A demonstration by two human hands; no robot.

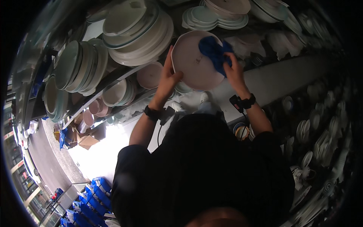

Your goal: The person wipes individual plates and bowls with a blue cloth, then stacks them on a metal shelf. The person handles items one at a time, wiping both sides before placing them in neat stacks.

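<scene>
A large pale pinkish plate [190,61], with a small dark mark near its middle, is held up in front of me. My left hand [168,75] grips its left rim, thumb on the upper face and fingers along the edge. A blue cloth [211,52] lies bunched over the plate's upper right part and hangs past the rim. The fingers of my right hand [234,69] pinch this cloth at the plate's right side. Both wrists wear black straps with small devices and cables.
Stacked plates [139,34] and more dishes fill the shelf at the upper left, with bowls [114,92] on a lower level. Lobed plates [215,21] stand beyond my hands. Racks of dishes [323,142] line the right. Cardboard boxes [88,141] and blue bins [88,208] are at the left.
</scene>
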